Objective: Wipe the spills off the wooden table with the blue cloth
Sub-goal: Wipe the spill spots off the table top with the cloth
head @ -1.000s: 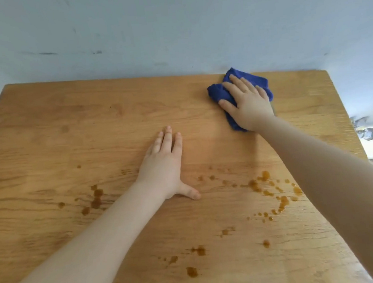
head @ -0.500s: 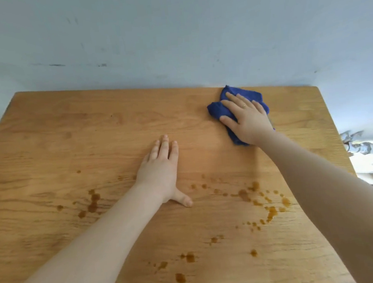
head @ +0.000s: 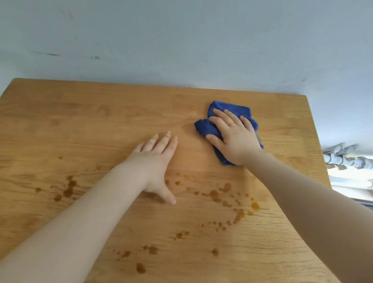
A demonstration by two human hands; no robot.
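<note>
Barely begun. Right hand point(head: 237, 139) pressing blue cloth point(head: 225, 112) at far right of surface point(head: 88, 118), fingers flat; left hand point(head: 153, 160) splayed, empty. Brown spills point(head: 215, 195) nearer, unwiped.

bare forearms point(head: 80, 229), gold ring point(head: 231, 124)

The cloth point(head: 225, 124) is pressed under the right hand point(head: 234, 137) on the table point(head: 88, 118), right of centre. The left hand point(head: 154, 162) is laid flat just left. Spills point(head: 222, 197) are scattered below both hands.
</note>
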